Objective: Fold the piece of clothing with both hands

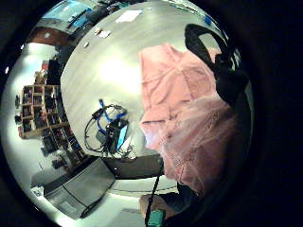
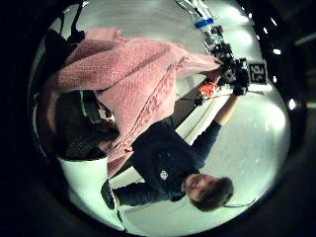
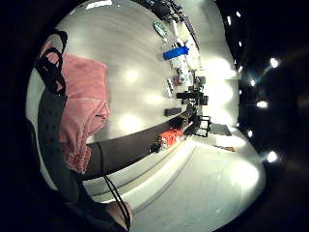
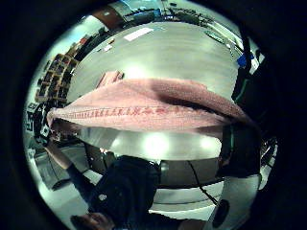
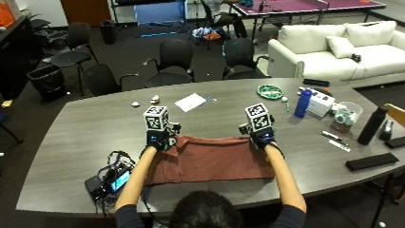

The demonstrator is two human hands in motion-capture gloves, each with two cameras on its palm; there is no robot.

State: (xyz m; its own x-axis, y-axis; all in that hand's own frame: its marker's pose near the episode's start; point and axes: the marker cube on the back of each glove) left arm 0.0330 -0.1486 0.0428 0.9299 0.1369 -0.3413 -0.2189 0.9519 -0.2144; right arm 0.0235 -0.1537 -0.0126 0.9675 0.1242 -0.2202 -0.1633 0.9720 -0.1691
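The garment (image 5: pixel 208 161), a reddish-brown piece of clothing, lies near the table's (image 5: pixel 82 128) near edge, just in front of the person, spread in a wide band with its lower hem close to that edge. The left hand (image 5: pixel 157 139) pinches its far left corner and the right hand (image 5: pixel 261 137) pinches its far right corner; the palm views show cloth draped close over both palms and the far edge lifted and stretched between them. It looks like a fold is in progress: the far edge is held up, but whether it is being carried over toward the near edge or away from it cannot be told, and the cloth is not yet laid down or smoothed. A further fold probably remains before it is compact. Just beside the garment's left end, near the table's near left corner, sits a small device with cables (image 5: pixel 109 178), close enough to snag. A sheet of paper (image 5: pixel 190 102), a blue bottle (image 5: pixel 303 103) and a black bottle (image 5: pixel 371 125) stand well apart toward the far and right edges, out of the way.
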